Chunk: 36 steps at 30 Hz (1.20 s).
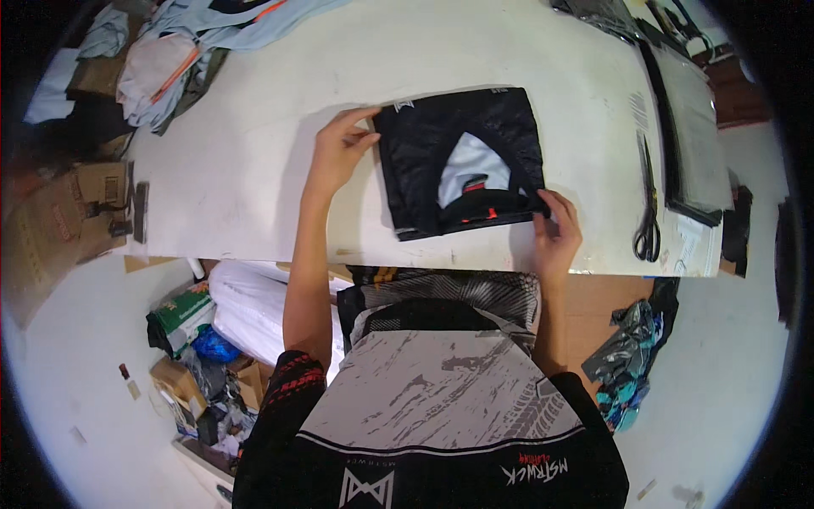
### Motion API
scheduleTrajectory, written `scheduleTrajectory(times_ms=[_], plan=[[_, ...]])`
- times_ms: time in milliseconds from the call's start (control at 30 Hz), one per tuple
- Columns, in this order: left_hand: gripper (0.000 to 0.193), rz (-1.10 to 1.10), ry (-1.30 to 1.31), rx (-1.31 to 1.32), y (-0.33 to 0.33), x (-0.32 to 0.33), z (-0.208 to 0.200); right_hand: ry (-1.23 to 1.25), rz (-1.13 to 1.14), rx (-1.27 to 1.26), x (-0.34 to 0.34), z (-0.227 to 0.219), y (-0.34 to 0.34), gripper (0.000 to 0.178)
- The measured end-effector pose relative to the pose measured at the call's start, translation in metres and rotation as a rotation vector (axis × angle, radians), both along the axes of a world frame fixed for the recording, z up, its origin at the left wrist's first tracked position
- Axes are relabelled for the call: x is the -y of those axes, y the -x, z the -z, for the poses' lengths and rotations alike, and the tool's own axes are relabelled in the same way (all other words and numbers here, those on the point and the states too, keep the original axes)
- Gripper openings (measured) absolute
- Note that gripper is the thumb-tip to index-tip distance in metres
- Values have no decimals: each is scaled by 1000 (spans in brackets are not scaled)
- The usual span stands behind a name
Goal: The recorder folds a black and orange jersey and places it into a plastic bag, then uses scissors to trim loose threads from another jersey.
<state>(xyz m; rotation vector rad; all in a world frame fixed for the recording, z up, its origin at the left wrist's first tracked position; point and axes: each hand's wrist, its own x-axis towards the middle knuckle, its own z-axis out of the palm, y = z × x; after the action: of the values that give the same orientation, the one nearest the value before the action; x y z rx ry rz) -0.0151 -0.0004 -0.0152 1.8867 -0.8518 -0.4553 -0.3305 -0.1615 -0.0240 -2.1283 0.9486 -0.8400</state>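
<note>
Folded black jersey (462, 161), collar up, mid white table (254, 170). Left hand (339, 148) flat on its far corner, ungripped; right hand (555, 225) pinching near corner. Folding near complete; bagging undone. Scissors (649, 204) rightward.

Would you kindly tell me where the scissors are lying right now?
In the head view the black scissors lie on the white table, toward its right end, right of the folded black garment and beside a stack of clear bags.

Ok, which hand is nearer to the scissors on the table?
The right hand. It rests on the folded black shirt's lower right corner, just left of the scissors; the left hand holds the shirt's far left edge.
</note>
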Motion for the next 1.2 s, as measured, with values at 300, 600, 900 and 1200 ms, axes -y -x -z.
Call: scheduleTrajectory(times_ms=[300,600,900,1200], plan=[[26,15,18,-227,-16,10,20,-354,-162,214,126,20,-62,19],[13,-274,60,-147,-3,16,21,-403,-380,77,153,23,-121,17],[26,-283,-57,185,26,14,25,-481,-380,7,157,15,-108,25],[30,-314,-110,-73,23,14,31,-489,-194,-147,160,19,-123,22]])
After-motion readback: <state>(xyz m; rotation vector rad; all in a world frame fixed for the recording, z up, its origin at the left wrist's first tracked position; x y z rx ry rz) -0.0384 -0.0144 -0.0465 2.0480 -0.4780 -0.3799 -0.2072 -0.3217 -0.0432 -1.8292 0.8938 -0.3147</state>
